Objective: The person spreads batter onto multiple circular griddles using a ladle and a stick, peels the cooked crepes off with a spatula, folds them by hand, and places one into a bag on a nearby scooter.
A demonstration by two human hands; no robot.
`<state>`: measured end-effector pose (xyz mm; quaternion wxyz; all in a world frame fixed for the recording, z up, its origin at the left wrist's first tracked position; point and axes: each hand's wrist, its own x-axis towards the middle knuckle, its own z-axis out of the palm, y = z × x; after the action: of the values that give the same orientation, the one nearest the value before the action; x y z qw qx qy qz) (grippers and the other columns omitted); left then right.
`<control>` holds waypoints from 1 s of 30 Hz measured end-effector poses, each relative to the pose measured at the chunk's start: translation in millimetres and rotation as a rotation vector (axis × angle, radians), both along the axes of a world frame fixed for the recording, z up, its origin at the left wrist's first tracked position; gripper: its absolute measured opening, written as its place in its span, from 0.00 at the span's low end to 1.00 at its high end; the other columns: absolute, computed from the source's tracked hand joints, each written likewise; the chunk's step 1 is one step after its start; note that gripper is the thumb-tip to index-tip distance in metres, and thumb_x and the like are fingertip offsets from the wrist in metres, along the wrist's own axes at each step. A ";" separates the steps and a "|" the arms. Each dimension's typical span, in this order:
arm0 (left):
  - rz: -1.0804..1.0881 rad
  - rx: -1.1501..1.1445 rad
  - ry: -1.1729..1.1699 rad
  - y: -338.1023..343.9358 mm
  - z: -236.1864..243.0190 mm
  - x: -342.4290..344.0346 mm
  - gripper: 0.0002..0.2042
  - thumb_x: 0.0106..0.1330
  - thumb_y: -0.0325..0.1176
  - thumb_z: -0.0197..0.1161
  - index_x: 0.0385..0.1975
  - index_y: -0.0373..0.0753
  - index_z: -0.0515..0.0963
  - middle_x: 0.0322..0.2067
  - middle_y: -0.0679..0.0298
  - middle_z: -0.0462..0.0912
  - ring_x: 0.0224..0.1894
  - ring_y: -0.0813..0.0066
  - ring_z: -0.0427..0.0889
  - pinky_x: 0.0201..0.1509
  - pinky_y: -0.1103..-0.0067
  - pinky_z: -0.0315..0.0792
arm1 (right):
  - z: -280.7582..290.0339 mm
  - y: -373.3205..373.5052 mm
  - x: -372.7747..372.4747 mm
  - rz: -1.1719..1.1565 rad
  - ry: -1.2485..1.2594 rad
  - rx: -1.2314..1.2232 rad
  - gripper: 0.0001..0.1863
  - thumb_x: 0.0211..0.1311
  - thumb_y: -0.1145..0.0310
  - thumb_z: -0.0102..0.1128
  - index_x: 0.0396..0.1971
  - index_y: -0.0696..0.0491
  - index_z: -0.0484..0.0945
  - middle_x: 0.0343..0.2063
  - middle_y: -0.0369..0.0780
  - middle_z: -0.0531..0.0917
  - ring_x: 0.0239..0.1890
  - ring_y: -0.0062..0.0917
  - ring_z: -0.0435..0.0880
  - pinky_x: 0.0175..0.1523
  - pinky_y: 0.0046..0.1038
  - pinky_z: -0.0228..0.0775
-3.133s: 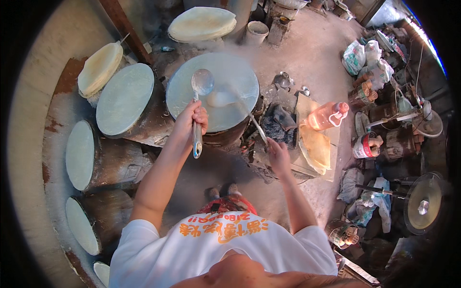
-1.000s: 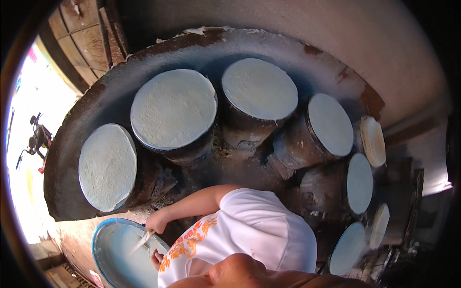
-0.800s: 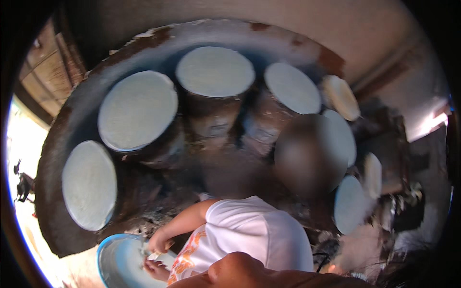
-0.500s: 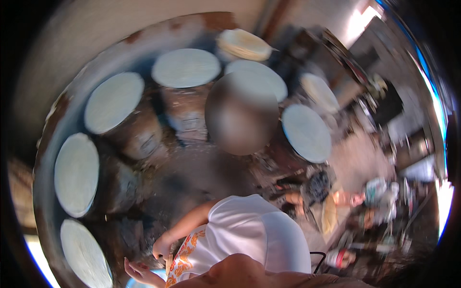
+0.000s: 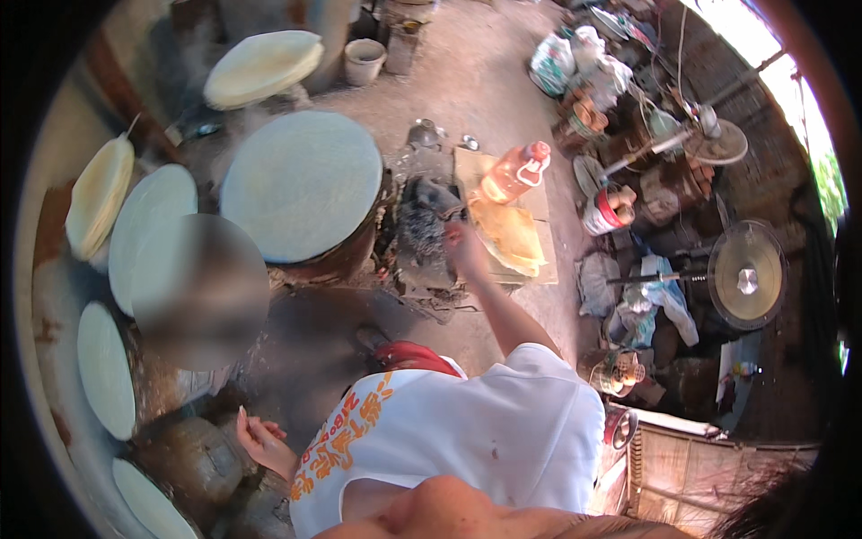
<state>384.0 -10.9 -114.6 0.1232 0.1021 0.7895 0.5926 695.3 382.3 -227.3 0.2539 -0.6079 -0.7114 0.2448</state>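
My right hand (image 5: pixel 458 241) reaches to a black sooty cloth or pad (image 5: pixel 420 220) on a stand right of a big round griddle (image 5: pixel 300 187) coated in pale batter; its fingers are too blurred to read. Folded golden sheets (image 5: pixel 507 242) lie on cardboard beside it, with a pink-orange jug (image 5: pixel 512 178) above them. My left hand (image 5: pixel 260 436) hangs low at the left by my white shirt, fingers apart and loosely bent, holding nothing visible.
More coated griddles on drums (image 5: pixel 105 368) curve along the left wall, partly behind a blurred patch. Stacks of pale sheets (image 5: pixel 262 67) sit behind. A bucket (image 5: pixel 364 61) stands at the back. Bags, bundles and a standing fan (image 5: pixel 745 274) crowd the right side.
The view has swung round from the blue basin and arc of drums to the stand. My right hand has moved from the basin to the sooty cloth. My left hand is empty.
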 end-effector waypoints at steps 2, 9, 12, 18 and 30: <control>-0.201 0.040 0.017 55.2 4.0 -2.2 0.14 0.70 0.28 0.49 0.54 0.39 0.70 0.34 0.68 0.72 0.23 0.86 0.70 0.19 0.90 0.62 | 17.3 51.4 79.7 -0.375 -0.253 0.007 0.30 0.45 0.59 0.69 0.50 0.55 0.73 0.43 0.49 0.78 0.48 0.43 0.74 0.54 0.41 0.66; -0.377 -0.102 -0.034 130.0 -1.9 -36.3 0.15 0.70 0.31 0.50 0.55 0.37 0.69 0.35 0.68 0.72 0.20 0.87 0.67 0.17 0.90 0.61 | -21.4 92.9 216.0 -0.715 -0.264 -0.385 0.41 0.31 0.47 0.75 0.44 0.63 0.75 0.42 0.52 0.81 0.44 0.40 0.80 0.47 0.34 0.72; -0.375 -0.067 -0.052 151.3 -2.1 -40.8 0.15 0.71 0.32 0.50 0.55 0.38 0.70 0.35 0.67 0.73 0.20 0.88 0.67 0.16 0.90 0.61 | -23.5 95.0 220.5 -0.691 -0.114 -0.495 0.38 0.31 0.46 0.75 0.35 0.65 0.79 0.34 0.49 0.83 0.35 0.36 0.83 0.40 0.34 0.73; -0.347 -0.119 -0.021 169.3 14.7 -44.8 0.14 0.70 0.30 0.50 0.54 0.39 0.71 0.33 0.68 0.72 0.19 0.88 0.66 0.17 0.89 0.61 | -41.3 85.5 242.7 -0.543 0.703 -0.797 0.18 0.50 0.62 0.66 0.41 0.53 0.80 0.34 0.39 0.82 0.33 0.26 0.82 0.38 0.31 0.76; -0.414 -0.125 -0.023 169.8 -20.9 -31.1 0.14 0.67 0.25 0.51 0.51 0.45 0.73 0.31 0.71 0.69 0.17 0.86 0.64 0.18 0.86 0.61 | 109.5 14.3 232.8 -0.207 0.817 -0.703 0.26 0.51 0.72 0.67 0.52 0.61 0.72 0.43 0.39 0.81 0.45 0.25 0.80 0.53 0.28 0.71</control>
<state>352.9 158.9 -135.5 0.2574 0.2473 0.7855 0.5056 928.1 396.5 -117.8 0.3141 -0.5782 -0.3669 0.6576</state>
